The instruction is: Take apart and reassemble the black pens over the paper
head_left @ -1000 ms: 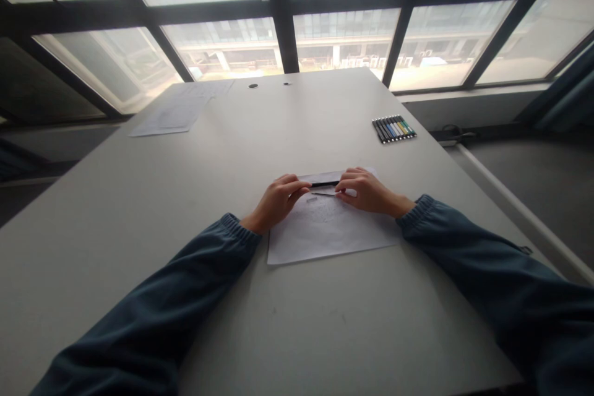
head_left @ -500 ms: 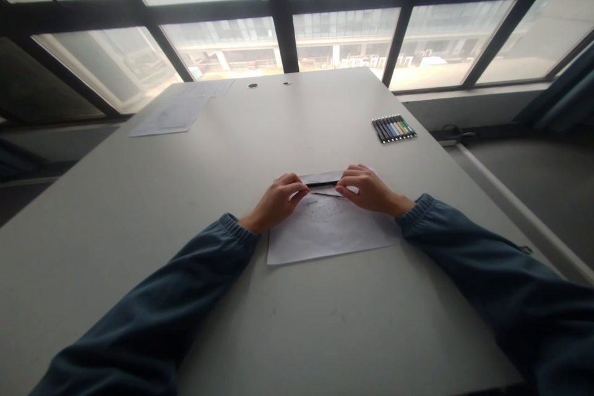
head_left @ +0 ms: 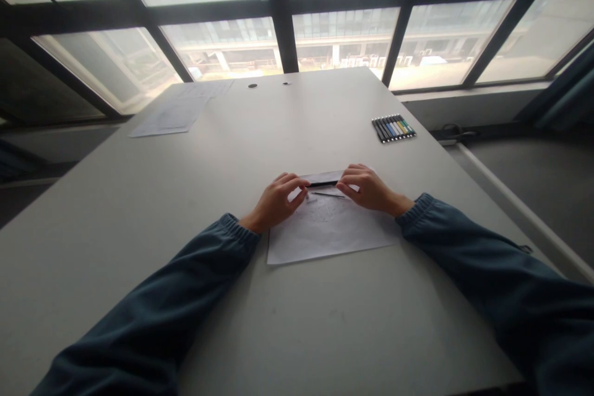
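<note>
A slim black pen-like stick [head_left: 323, 184] spans the gap between my two hands, held level just above a white sheet of paper [head_left: 334, 235]. My left hand [head_left: 279, 198] has its fingertips at the stick's left end, the thumb lowered a little away from the index finger. At the other end, my right hand [head_left: 366, 187] pinches the stick between thumb and fingers. Below it shows a thin dark line [head_left: 329, 195]; whether this is a thin object or a shadow I cannot tell. Faint grey drawing marks [head_left: 325, 211] lie on the paper, partly behind the left thumb.
On the white table [head_left: 223, 322], a row of several markers [head_left: 393, 129] in black, blue, yellow and green lies at the right edge. More papers [head_left: 169, 114] rest at the far left. Two small dark round spots are near the back edge, before the windows.
My left thumb has moved slightly down and away from the stick, and the left fingers have shifted a little. The right hand and the paper look almost the same.
</note>
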`<state>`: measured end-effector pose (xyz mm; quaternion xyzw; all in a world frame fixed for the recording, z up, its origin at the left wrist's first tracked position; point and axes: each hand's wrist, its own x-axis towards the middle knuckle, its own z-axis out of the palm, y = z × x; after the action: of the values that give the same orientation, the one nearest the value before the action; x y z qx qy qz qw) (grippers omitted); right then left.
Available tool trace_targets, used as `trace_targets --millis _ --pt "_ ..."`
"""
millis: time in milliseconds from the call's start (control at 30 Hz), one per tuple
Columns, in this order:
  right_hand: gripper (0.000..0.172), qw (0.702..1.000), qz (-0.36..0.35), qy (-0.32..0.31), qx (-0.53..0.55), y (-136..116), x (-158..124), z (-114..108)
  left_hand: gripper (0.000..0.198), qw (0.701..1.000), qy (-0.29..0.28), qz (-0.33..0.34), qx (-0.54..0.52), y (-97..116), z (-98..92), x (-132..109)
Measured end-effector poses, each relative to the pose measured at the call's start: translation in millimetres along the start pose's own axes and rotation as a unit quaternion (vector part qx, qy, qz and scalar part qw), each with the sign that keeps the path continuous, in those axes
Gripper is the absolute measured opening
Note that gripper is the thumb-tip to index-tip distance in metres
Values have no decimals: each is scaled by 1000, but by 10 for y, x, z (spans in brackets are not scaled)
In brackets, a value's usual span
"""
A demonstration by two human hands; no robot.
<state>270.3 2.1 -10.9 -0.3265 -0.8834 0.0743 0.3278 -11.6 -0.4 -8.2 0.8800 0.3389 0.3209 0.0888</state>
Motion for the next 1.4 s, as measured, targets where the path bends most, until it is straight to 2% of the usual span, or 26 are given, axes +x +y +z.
trace_targets --millis 100,167,467,767,1400 --pt "39 999 16 40 0 21 -5 16 17 998 50 -21 -7 -9 6 1" --pt "41 997 29 66 0 40 -11 26 17 997 65 -27 -11 -14 6 2" --pt "42 994 50 99 9 80 -23 48 17 997 71 -25 -16 -8 -4 5" --pt "38 992 23 123 13 100 -20 68 16 997 79 -7 -15 -11 3 14" --pt "38 992 21 121 18 84 -18 62 13 999 25 44 -14 -15 -3 0"
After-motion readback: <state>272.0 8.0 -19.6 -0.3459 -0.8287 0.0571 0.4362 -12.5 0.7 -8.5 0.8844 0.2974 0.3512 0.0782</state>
